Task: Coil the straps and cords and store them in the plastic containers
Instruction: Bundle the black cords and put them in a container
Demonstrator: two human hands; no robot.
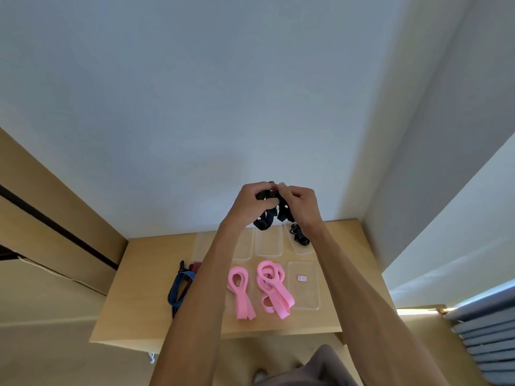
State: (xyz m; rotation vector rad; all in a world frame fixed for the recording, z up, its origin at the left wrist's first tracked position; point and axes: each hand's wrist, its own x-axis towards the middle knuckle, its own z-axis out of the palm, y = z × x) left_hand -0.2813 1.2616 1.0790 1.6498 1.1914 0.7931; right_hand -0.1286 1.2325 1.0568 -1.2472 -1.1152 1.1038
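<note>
Both hands are raised above the back of the wooden table (145,277). My left hand (250,203) and my right hand (299,201) grip a black strap (269,218) bunched between them, with loops hanging below. Clear plastic containers sit in two rows: a middle back one (269,243), a back right one (299,247) holding another black strap (299,235), and a front right one (303,285) with a small red label. Two pink straps (241,291) (274,285) lie loosely looped on the table. A blue striped cord (179,288) and a red one (195,267) lie at the left.
A white wall stands right behind the table. A wooden cabinet side runs along the left, with a thin white cable. Grey blinds (485,338) are at the lower right. The table's front edge is near my body.
</note>
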